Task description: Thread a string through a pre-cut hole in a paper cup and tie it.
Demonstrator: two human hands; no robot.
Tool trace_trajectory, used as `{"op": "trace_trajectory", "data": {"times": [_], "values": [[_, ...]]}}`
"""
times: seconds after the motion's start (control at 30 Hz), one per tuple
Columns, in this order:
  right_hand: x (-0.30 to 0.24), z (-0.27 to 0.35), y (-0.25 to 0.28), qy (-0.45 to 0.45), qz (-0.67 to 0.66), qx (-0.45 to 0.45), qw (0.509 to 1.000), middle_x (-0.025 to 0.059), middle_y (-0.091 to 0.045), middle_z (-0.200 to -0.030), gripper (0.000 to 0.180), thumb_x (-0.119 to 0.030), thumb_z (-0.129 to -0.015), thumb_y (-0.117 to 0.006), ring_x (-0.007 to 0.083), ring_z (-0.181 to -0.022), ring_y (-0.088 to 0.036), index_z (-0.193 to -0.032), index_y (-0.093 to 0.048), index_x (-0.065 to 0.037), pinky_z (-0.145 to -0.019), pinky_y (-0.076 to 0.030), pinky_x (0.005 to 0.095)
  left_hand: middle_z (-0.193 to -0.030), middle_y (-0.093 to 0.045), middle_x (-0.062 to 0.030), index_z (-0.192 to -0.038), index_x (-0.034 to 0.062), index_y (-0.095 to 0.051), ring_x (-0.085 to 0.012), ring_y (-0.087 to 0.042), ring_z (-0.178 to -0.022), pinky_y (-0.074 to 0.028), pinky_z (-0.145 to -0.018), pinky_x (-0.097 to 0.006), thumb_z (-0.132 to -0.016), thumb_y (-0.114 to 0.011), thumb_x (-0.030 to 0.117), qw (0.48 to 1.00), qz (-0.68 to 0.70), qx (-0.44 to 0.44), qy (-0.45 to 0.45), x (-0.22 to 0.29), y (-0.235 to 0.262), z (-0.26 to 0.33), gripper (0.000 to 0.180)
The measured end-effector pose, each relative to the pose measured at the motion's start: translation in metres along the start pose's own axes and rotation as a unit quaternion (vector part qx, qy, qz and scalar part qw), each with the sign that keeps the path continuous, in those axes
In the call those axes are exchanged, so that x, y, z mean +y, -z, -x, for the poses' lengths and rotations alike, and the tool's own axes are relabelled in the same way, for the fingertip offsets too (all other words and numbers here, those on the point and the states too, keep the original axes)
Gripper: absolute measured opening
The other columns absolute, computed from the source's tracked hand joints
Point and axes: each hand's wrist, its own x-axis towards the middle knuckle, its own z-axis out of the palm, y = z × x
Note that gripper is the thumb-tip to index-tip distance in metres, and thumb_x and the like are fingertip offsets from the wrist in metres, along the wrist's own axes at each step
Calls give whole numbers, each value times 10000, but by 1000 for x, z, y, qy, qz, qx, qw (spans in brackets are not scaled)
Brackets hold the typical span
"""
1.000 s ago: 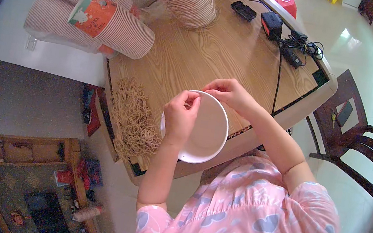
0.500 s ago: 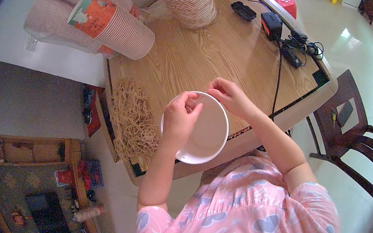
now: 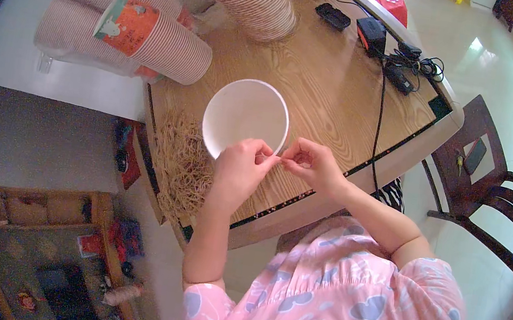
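Note:
A white paper tub (image 3: 243, 112) stands on the near part of the wooden table, its open mouth facing up toward me. My left hand (image 3: 241, 166) is at the tub's near rim, thumb and fingers pinched together. Close beside it, my right hand (image 3: 312, 166) is also closed in a pinch. The fingertips of both hands meet just off the rim's right side. Whatever lies between them is too small to make out. Left of the tub, a tangled heap of tan twisted paper cords (image 3: 181, 166) rests along the table's edge, close to my left wrist.
A stack of nested orange-printed tubs (image 3: 174, 45) lies on its side at the far left. Behind it are plastic-wrapped stacks (image 3: 82, 33); another stack (image 3: 257, 8) stands farther back. Black adapters and cables (image 3: 400, 75) occupy the right side. A dark chair (image 3: 474, 156) stands beyond.
The tub has moved away from me and to the left. My right hand has come down from the tub's far rim to its near right side, and both hands' fingertips now meet.

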Motion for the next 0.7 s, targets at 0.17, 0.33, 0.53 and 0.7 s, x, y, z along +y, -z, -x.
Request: {"op": "trace_trajectory", "data": {"times": [0.17, 0.33, 0.53, 0.7], "values": [[5, -2, 2, -9, -28, -6, 1000, 5, -595, -773, 78, -47, -810, -603, 60, -717, -536, -874, -577, -11, -650, -468, 229, -717, -613, -84, -944, 30, -595, -213, -603, -624, -474, -581, -336, -828, -599, 128, 981, -2, 180, -75, -2, -13, 24, 152], [0, -3, 0, -70, -67, -9, 995, -9, -580, -806, 115, -39, -809, -587, 59, -738, -528, -917, -591, 0, -662, -462, 225, -674, -589, -27, -973, 24, -549, -68, -549, -554, -390, -471, -193, -908, -508, 128, 927, 300, 210, 78, -25, -46, 36, 129], [6, -6, 5, -110, -45, -44, 992, -5, -583, -882, 133, -44, -842, -574, 57, -828, -552, -959, -586, 17, -755, -460, 209, -577, -546, 2, -908, 19, -587, -62, -489, -434, -342, -388, -187, -866, -589, 131, 798, 572, 135, 131, -33, -76, 17, 120], [4, -2, 12, -72, -60, -1, 996, 12, -616, -854, 136, -57, -829, -569, 72, -790, -556, -944, -597, 10, -716, -459, 224, -568, -524, 22, -846, 45, -610, -49, -440, -424, -289, -388, -179, -820, -653, 157, 807, 555, 168, 113, -20, -85, 8, 123]]}}
